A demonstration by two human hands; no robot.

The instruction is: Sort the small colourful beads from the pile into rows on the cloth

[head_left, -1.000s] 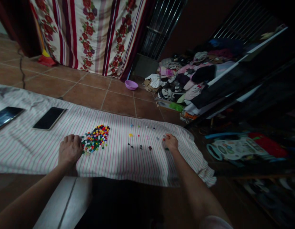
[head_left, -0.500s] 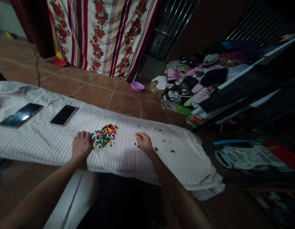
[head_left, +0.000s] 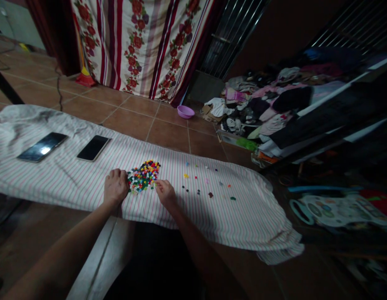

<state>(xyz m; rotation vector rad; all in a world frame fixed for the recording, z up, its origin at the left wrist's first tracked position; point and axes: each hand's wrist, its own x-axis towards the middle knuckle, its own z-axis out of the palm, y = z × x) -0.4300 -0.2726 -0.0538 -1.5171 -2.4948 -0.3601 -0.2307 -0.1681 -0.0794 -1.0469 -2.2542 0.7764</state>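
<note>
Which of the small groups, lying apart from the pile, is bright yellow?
The yellow group, in the picture left of the red piece and below the blue pieces; no other there is bright yellow.

Right hand (head_left: 166, 193), fingertips right at the edge of the colourful pile (head_left: 144, 176); left hand (head_left: 116, 185) resting at the opposite side! Loose pieces (head_left: 211, 195) dot the striped cloth (head_left: 243, 223), two dark-screened devices (head_left: 93, 148) lying leftward.

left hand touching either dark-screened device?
No, the left hand is at the edge of the colored pile, apart from both devices.
</note>
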